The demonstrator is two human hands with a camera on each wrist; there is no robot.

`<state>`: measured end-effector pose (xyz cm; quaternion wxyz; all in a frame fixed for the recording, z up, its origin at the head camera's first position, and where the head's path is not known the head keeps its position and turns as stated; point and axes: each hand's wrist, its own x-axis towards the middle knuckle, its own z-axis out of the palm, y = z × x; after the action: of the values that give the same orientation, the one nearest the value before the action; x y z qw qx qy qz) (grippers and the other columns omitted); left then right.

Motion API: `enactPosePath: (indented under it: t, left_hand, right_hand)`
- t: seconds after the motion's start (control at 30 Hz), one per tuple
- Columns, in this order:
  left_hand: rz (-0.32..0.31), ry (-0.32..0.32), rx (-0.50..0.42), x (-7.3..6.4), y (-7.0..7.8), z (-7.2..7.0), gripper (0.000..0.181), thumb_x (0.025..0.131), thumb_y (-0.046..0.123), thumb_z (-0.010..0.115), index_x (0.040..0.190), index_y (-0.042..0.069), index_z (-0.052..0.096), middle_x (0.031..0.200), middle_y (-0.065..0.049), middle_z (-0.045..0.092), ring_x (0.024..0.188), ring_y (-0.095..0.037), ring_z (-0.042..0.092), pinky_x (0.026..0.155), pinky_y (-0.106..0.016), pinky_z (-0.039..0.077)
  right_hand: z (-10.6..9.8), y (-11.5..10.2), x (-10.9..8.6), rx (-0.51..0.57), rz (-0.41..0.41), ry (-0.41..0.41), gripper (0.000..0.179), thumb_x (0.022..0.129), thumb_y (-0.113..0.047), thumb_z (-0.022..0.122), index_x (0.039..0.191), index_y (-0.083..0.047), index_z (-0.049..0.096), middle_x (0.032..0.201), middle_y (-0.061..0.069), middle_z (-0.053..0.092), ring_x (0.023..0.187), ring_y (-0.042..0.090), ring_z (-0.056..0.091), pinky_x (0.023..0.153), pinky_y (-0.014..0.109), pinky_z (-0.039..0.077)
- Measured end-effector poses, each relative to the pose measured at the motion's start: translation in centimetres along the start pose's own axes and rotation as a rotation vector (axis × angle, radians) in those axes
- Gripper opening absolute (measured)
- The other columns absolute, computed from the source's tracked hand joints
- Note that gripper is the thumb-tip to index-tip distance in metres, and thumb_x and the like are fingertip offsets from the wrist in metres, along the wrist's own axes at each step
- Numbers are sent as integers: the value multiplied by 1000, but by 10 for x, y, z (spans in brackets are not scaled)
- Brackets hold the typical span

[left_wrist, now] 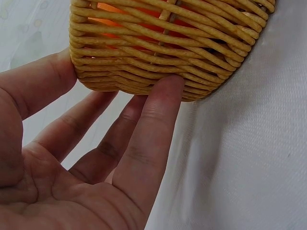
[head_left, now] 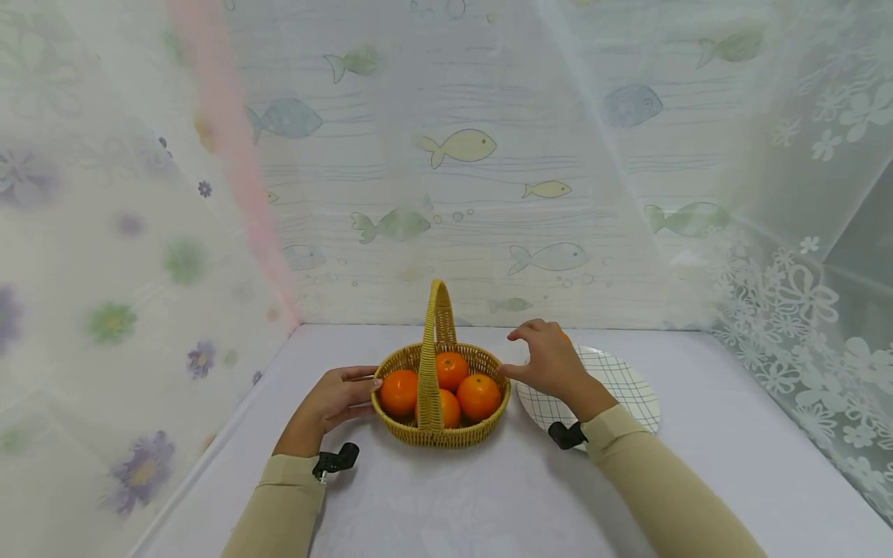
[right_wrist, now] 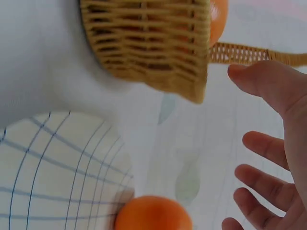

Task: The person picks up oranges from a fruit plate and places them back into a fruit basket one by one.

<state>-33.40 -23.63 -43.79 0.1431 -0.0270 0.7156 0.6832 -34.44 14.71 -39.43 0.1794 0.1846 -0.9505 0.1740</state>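
A yellow wicker basket [head_left: 441,438] with an arched handle [head_left: 429,349] stands mid-table. Several oranges [head_left: 478,397] lie inside it. At its left end, my left hand [head_left: 342,397] touches the weave with fairly straight fingers and has the thumb at the rim. The left wrist view shows a fingertip against the basket's lower side [left_wrist: 158,52]. To the right, my right hand [head_left: 551,360] is raised with fingers spread, nothing between them, its thumb near the basket's right rim. Another orange [right_wrist: 153,214] is at the edge of the plate [right_wrist: 57,167], mostly hidden behind that hand in the head view.
The white plate with a dark grid pattern [head_left: 621,384] lies right of the basket on a white-covered table [head_left: 432,504]. Behind stands a fish-print curtain [head_left: 453,194]; floral sheets [head_left: 139,310] hang at the sides. Small black cameras [head_left: 338,457] sit on both wrists.
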Motion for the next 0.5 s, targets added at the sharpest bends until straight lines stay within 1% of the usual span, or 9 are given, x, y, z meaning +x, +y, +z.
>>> enactPosePath:
  t: [0.07,0.17,0.23,0.33,0.4,0.5]
  left_hand:
    - [0,-4,2,0,0,0,55,83,21,75,132,8,55,125,-14,61,100,-25,67,84,-45,56]
    - [0,1,3,0,0,0,56,82,22,75,132,8,55,126,-14,61,100,-25,67,84,-45,56]
    - [-4,5,7,0,0,0,56,82,23,76,132,8,55,125,-13,61,100,-25,67,84,-45,56]
    - [-9,7,10,0,0,0,56,82,23,76,132,8,55,125,-13,61,100,-25,67,84,-44,56]
    - [-15,6,8,0,0,0,57,82,23,76,132,9,55,125,-13,61,100,-25,67,84,-44,56]
    - [-11,1,9,0,0,0,56,82,23,75,132,9,55,126,-13,61,100,-25,67,85,-44,55]
  right_hand:
    - [1,7,2,-31,21,15,54,70,-54,78,110,-19,67,129,6,54,115,35,47,90,51,46]
    - [2,17,4,-73,62,16,52,71,-50,78,112,-19,66,137,10,49,122,38,42,93,56,44]
    - [3,22,5,-84,92,2,51,72,-46,78,114,-19,65,142,12,44,127,40,37,96,60,41]
    - [2,29,4,-71,125,-16,52,73,-40,78,117,-17,63,146,13,39,132,40,32,99,62,38]
    - [3,32,4,-68,132,-27,53,74,-37,77,119,-15,61,147,15,37,133,40,30,99,63,38]
    - [5,38,3,-100,142,-50,57,74,-36,76,124,-14,58,148,15,36,134,41,29,100,63,38]
